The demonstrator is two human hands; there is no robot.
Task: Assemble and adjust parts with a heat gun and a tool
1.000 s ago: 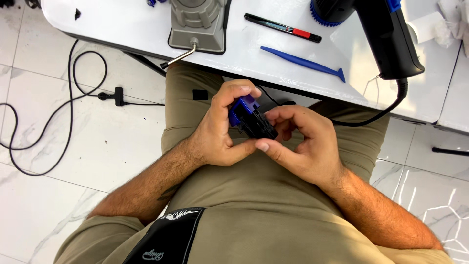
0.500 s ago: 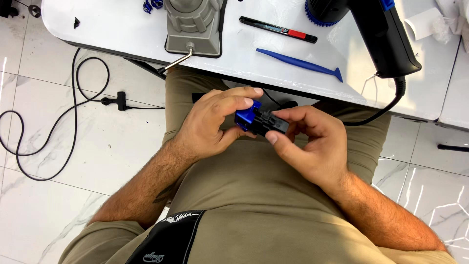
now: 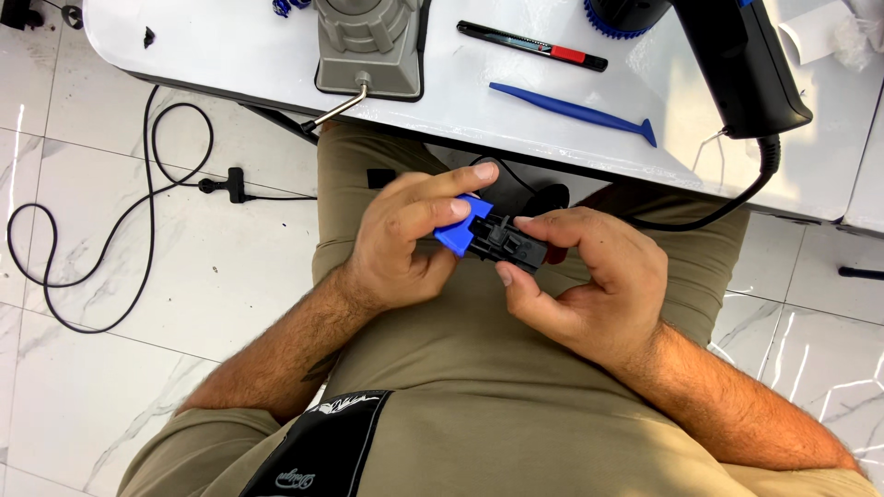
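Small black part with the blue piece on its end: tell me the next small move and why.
Probably ease the blue plastic piece off the small black ridged part: the left hand pinches the blue end, while the right hand steadies the black body over the lap.

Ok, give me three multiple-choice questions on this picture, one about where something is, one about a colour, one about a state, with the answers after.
1. Where does the blue pry tool lie?
A. on the white table
B. on the floor
C. on the person's lap

2. What colour is the flat piece pinched by the left hand?
A. red
B. blue
C. green

3. How is the black part held?
A. resting on the table
B. by one hand only
C. between both hands, above the lap

Answers: 1 A, the tool rests on the tabletop beside the black pen. 2 B, the piece is bright blue. 3 C, the left hand and the right hand both grip it.
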